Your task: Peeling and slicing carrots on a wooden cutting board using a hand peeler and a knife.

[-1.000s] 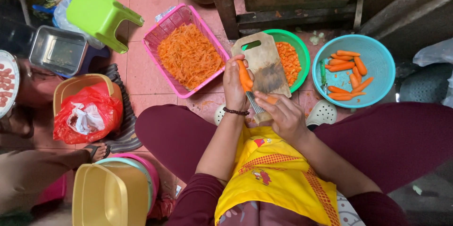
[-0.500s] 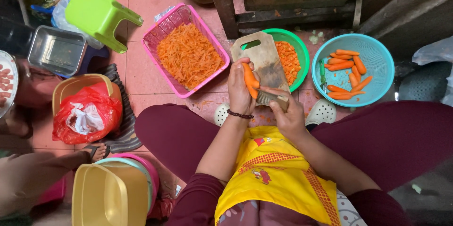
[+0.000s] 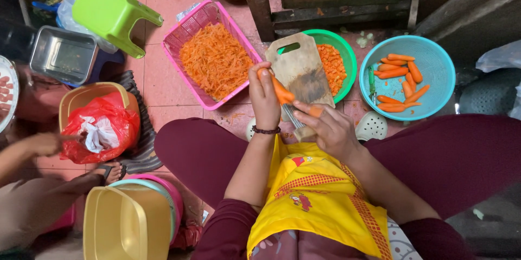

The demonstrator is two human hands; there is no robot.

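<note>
At the centre of the frame the left hand point(image 3: 265, 97) is closed around a carrot point(image 3: 282, 93), fingers clamped on it, holding it over the lower edge of the board point(image 3: 301, 70); the right hand point(image 3: 331, 130), just right of it, is wrapped tight on a knife point(image 3: 296, 119) whose blade lies against the carrot. The board leans on a green bowl point(image 3: 347, 56) of cut carrot, upper centre; a pink basket point(image 3: 187, 35) of shredded carrot sits to its left; a blue bowl point(image 3: 434, 64) with whole carrots is at the upper right. At the left, a red bag point(image 3: 116, 121) lies in a yellow tub point(image 3: 81, 100); another person's hand point(image 3: 46, 143) reaches toward it; a green stool point(image 3: 111, 16) stands upper left.
</note>
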